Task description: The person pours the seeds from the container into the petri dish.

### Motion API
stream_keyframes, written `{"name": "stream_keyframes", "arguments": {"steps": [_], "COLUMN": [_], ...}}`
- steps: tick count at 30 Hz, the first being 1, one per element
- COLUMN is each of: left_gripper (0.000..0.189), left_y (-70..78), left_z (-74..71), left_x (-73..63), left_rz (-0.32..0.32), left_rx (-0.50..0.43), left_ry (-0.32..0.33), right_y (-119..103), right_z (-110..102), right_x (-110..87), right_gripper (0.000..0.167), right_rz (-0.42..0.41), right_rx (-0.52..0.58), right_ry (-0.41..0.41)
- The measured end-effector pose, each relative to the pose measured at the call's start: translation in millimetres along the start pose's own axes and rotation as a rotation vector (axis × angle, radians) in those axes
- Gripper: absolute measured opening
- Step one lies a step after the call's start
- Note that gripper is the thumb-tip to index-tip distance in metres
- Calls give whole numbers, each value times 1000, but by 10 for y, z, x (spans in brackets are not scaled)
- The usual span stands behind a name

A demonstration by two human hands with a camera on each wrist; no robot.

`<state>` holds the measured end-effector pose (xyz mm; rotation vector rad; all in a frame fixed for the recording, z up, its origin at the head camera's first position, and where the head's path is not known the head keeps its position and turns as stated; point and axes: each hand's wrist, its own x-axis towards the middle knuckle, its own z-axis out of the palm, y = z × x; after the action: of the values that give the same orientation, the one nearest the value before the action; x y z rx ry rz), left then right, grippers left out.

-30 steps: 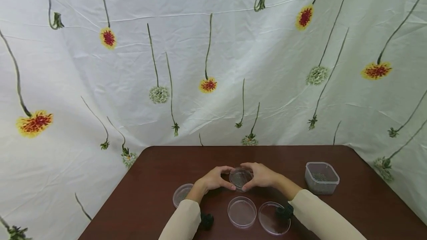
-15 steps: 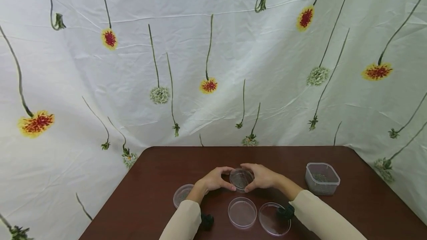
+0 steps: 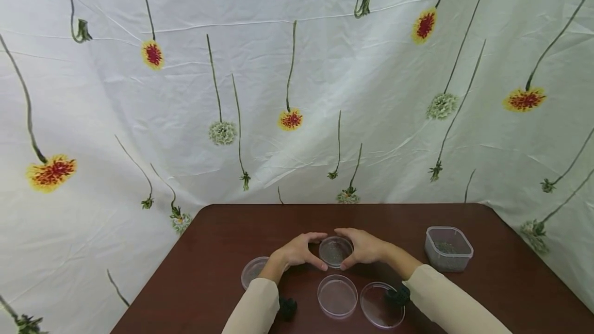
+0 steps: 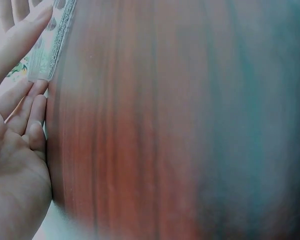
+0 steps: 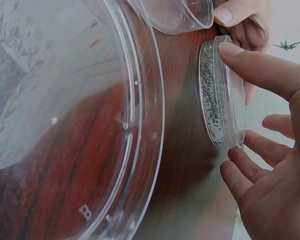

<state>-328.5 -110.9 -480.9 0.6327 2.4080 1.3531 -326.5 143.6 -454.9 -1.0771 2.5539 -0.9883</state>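
Note:
A round clear petri dish [image 3: 335,251] with dark granules inside sits between my two hands at the middle of the table. My left hand [image 3: 297,250] curves around its left side, thumb in front and fingers behind. From the other side my right hand [image 3: 366,246] holds it the same way. In the right wrist view the granules show through the wall of the petri dish [image 5: 210,95], with my thumb and fingertips at its rim. The left wrist view catches only part of the petri dish [image 4: 49,45], beside my left thumb and fingers.
Nearer me lie a clear dish [image 3: 337,295] and another clear round piece [image 3: 378,305], partly under my right wrist. A further dish [image 3: 252,271] with greyish contents stands beside my left wrist. A plastic tub [image 3: 447,262] of granules stands right on the brown table [image 3: 241,226].
The petri dish has come down slightly and a little nearer. Both thumbs have shifted slightly toward me and a bit apart. The surrounding dishes and the tub stay put.

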Motion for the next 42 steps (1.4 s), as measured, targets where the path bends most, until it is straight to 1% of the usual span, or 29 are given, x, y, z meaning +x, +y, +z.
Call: {"name": "stream_keyframes", "arguments": {"steps": [5, 9, 13, 20, 23, 25, 28, 31, 33, 37, 42], "left_gripper": [84, 83, 83, 83, 84, 84, 80, 76, 75, 79, 85], "left_y": [1, 11, 17, 13, 21, 36, 78, 144, 196, 285, 351], "left_z": [0, 11, 16, -7, -19, -32, -50, -37, -6, 70, 153], "left_x": [-6, -12, -26, -64, -107, -154, -245, -343, -413, -565, -750], "left_rz": [5, 7, 9, 18, 27, 28, 27, 3, -19, -38, -9], "left_rx": [4, 10, 11, -16, -33, -42, -35, -32, -41, -67, -53], "left_ry": [5, 12, 26, 79, 91, 111, 174, 251, 287, 302, 302], "right_y": [13, 17, 10, 30, 60, 73, 78, 71, 68, 38, 5], "right_z": [-13, -53, -137, -319, -374, -410, -462, -508, -535, -594, -689], "right_x": [-13, -41, -102, -247, -326, -382, -455, -509, -538, -624, -794], "right_gripper": [98, 97, 96, 93, 93, 94, 94, 92, 89, 86, 87], "right_rz": [15, 12, -3, -44, -47, -44, -36, -26, -24, -18, -30], "right_rx": [18, -5, -20, -10, -18, -33, -55, -73, -84, -113, -144], "right_ry": [7, 5, 11, 96, 106, 109, 118, 127, 133, 150, 185]}}
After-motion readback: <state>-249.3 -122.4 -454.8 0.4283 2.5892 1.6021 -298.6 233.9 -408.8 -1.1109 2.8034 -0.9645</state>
